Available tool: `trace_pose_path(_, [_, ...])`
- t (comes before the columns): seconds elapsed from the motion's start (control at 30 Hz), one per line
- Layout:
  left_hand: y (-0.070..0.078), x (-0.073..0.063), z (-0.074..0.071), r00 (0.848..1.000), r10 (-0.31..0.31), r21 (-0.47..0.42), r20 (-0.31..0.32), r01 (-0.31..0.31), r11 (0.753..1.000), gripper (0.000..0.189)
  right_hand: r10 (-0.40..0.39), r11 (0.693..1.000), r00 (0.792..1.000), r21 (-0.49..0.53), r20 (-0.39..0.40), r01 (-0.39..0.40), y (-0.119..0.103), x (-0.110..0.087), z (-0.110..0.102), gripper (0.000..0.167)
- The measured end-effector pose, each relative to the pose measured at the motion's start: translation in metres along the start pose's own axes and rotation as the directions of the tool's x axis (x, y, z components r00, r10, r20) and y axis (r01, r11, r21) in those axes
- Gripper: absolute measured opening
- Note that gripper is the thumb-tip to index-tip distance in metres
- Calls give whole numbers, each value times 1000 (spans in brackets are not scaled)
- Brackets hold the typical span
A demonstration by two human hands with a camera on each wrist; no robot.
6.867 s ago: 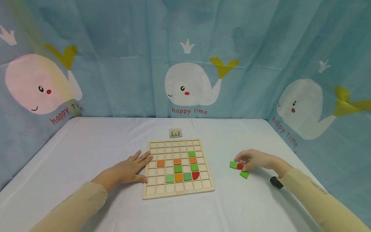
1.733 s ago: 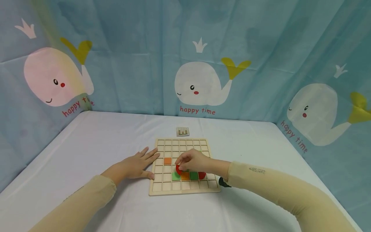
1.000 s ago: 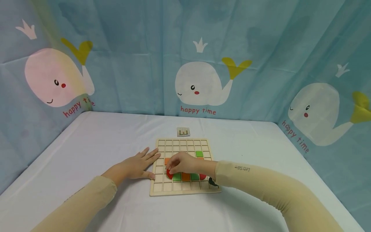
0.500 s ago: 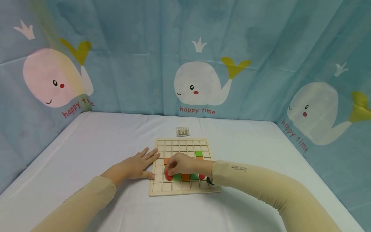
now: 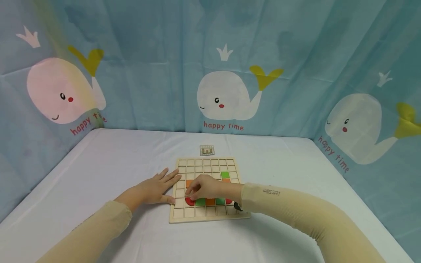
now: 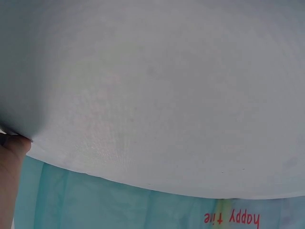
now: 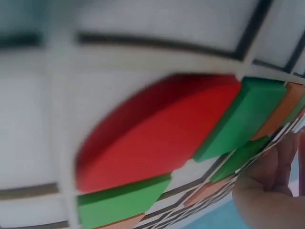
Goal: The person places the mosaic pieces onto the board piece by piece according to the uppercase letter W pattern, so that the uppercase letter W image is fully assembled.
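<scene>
A wooden grid board (image 5: 210, 220) lies on the white table. My left hand (image 5: 152, 189) rests flat with spread fingers at its left edge; in the left wrist view only a fingertip (image 6: 19, 144) shows. My right hand (image 5: 204, 186) is over the board, thumb and fingers curled together at a red quarter-circle tile (image 5: 190, 202) in the lower left part of the grid. Right of that tile run a light green tile (image 5: 200, 202), an orange tile (image 5: 210, 202), a green tile (image 5: 220, 201) and a second red quarter-circle tile (image 7: 157, 136). Some tiles are hidden under the hand.
A small card with a grid pattern (image 5: 207, 150) lies behind the board. Further tiles include a bright green one (image 5: 225, 174) at the upper right of the grid. A blue whale-print curtain (image 5: 148, 73) surrounds the table. Something black (image 5: 238, 206) sits under my right wrist.
My right hand has come from the table's right side to the board, bringing a red quarter-circle tile left and down to the grid. The tiles at right have gone from there. Left hand stays.
</scene>
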State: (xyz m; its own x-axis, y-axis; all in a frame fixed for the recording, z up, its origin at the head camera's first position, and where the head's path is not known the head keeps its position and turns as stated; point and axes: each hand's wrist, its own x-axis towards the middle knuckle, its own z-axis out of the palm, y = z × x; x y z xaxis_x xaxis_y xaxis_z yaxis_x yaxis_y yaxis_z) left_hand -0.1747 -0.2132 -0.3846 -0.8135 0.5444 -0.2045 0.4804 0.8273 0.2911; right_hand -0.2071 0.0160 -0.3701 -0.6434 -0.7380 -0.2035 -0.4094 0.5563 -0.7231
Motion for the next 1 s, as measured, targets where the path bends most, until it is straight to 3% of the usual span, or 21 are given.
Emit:
trace_pose_path(0.23, [1, 2, 2, 1000, -22, -27, 11, 22, 999, 93, 22, 996, 996, 92, -87, -14, 7, -22, -15, 12])
trace_pose_path(0.6, [-3, 2, 5, 1000, -21, -9, 11, 21, 1000, 95, 66, 981, 981, 191, -180, -31, 31, -67, -55, 18])
trace_pose_path(1.0, [-2, 2, 4, 1000, -11, -15, 7, 11, 1000, 95, 161, 983, 937, 138, -310, -123, 55, -114, -96, 20])
